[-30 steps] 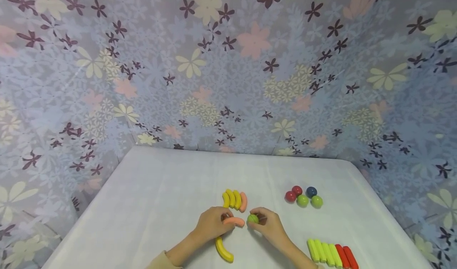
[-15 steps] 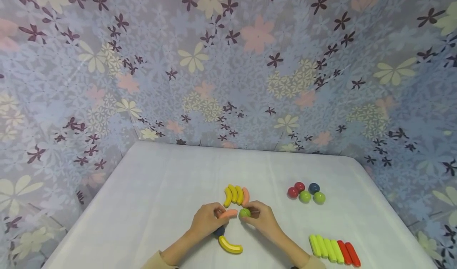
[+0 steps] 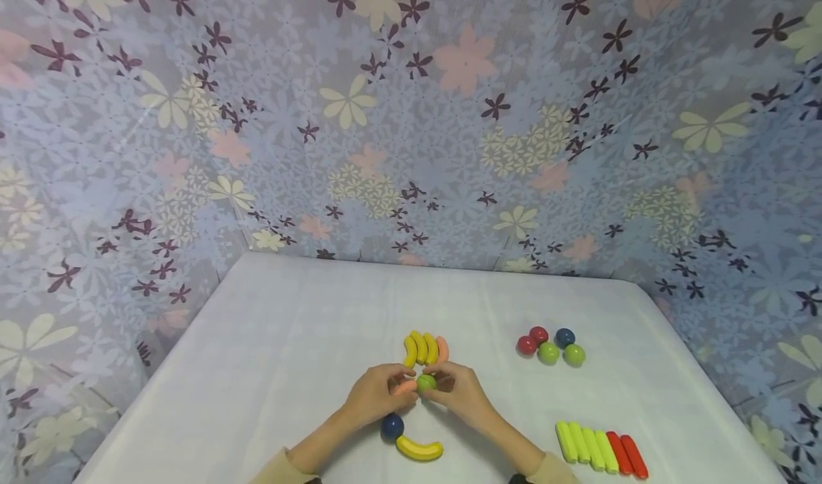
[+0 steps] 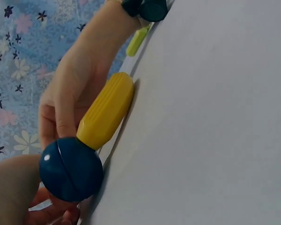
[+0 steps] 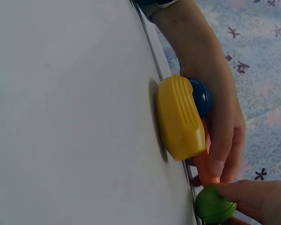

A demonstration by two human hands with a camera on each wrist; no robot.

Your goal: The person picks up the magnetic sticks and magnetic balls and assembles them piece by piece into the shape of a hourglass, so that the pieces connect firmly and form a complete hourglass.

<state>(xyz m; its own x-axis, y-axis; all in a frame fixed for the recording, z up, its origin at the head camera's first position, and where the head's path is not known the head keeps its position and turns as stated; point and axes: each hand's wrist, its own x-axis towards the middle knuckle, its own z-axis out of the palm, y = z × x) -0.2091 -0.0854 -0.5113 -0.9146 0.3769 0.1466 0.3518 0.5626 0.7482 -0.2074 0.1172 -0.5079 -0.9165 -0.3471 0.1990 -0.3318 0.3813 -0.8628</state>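
My left hand (image 3: 372,397) pinches a salmon-pink, banana-shaped toy piece (image 3: 406,387) between thumb and fingers. In my right hand (image 3: 465,397) is a green ball (image 3: 425,383), gripped by the fingertips. The right wrist view shows the ball (image 5: 214,205) against the end of the pink piece (image 5: 206,164). Just below the left hand sit a dark blue ball (image 3: 392,427) and a yellow banana-shaped piece (image 3: 419,449), end to end and touching. In the left wrist view the blue ball (image 4: 71,169) covers part of the fingers.
Behind the hands stand several yellow curved pieces (image 3: 420,348) and one pink one (image 3: 442,350) in a row. Red, green and blue balls (image 3: 549,353) cluster at the right. Lime and red sticks (image 3: 600,448) lie side by side at the front right. Flowered cloth (image 3: 411,148) hangs behind the table.
My right hand has brought the green ball left to the pink piece's end. The front yellow piece has swung from slanting to nearly level, and the blue ball has come into view.
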